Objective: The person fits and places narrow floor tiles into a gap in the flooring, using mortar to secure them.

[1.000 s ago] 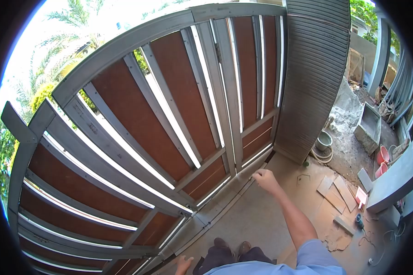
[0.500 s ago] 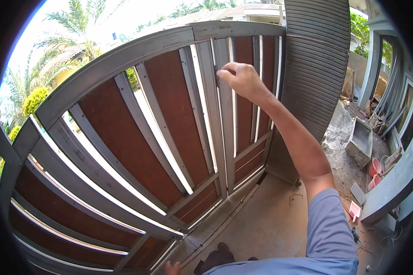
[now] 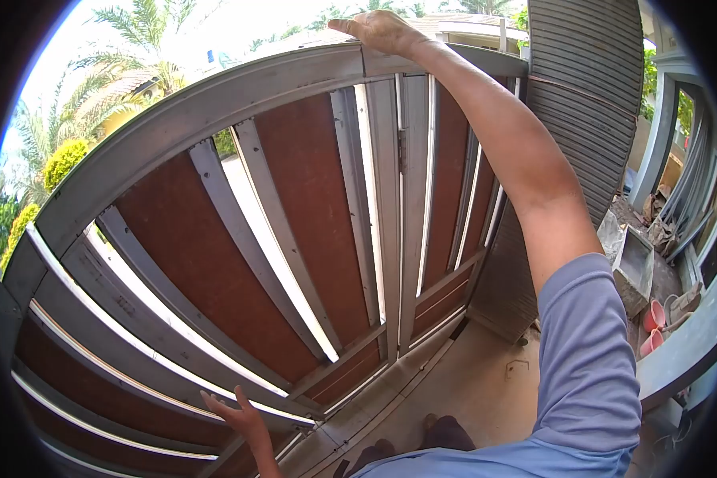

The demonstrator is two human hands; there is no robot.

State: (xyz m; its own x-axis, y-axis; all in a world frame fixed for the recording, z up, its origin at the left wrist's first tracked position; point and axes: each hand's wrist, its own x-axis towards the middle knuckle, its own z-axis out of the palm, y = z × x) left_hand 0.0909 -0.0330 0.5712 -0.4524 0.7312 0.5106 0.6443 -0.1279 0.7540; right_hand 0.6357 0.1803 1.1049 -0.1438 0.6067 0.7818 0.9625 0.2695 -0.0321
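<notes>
A grey metal gate with reddish-brown panels (image 3: 207, 263) fills most of the view, light showing through the narrow gaps between its bars. My right hand (image 3: 378, 32) is at its curved top rail (image 3: 295, 78), close to the joint between two rail sections, fingers stretched to the left and holding nothing. Below that joint runs an upright bar with a dark hinge-like piece (image 3: 402, 147). Low on the left, my left hand (image 3: 237, 413) is raised with fingers spread in front of the lower gate bars, also holding nothing.
A ribbed grey pillar (image 3: 581, 119) stands at the gate's right end. Beyond it are a rectangular trough (image 3: 636, 263), pink-red buckets (image 3: 653, 315) and rubble. A floor track (image 3: 410, 382) runs along the gate's foot; a bent metal rod (image 3: 518, 366) lies on the floor.
My right hand has risen from in front of the upright bar to the top rail, its curled fingers now straightened. My left hand has come up from the bottom edge into view.
</notes>
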